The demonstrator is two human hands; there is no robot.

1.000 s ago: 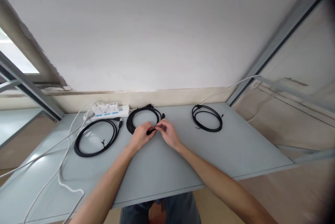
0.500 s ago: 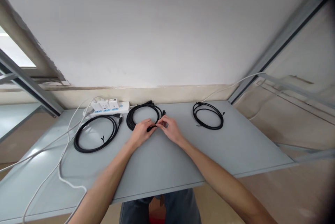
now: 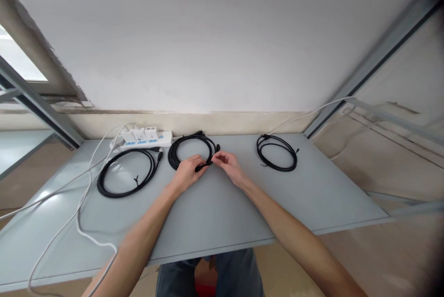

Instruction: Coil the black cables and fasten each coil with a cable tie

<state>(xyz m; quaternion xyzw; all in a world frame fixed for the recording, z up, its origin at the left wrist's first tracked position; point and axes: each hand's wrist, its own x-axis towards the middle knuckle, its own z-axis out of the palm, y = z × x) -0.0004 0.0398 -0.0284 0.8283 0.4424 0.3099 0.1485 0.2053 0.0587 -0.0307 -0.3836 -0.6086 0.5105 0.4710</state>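
Observation:
A coiled black cable (image 3: pixel 172 153) lies flat at the middle of the grey table, near the wall. My left hand (image 3: pixel 189 172) is closed on the near side of this coil, with black strands running under its fingers. At the coil's right side my right hand (image 3: pixel 227 165) pinches with thumb and forefinger at a spot close to the cable's plug end (image 3: pixel 218 147). What sits between those fingertips is too small to make out. A second black cable coil (image 3: pixel 104 186) rests to the left, with a twist tie on it. Off to the right lies a third, smaller coil (image 3: pixel 294 160).
Behind the left coil stands a white power strip (image 3: pixel 164 139) with chargers plugged in. White cords (image 3: pixel 81 200) trail across the table's left side and over its front edge. Metal frame posts (image 3: pixel 326 112) rise at both ends of the table (image 3: pixel 222 223), against the wall.
My right hand has drawn slightly away to the right from my left hand, opening a small gap between them. The left hand stays on the coil. The view has shifted slightly.

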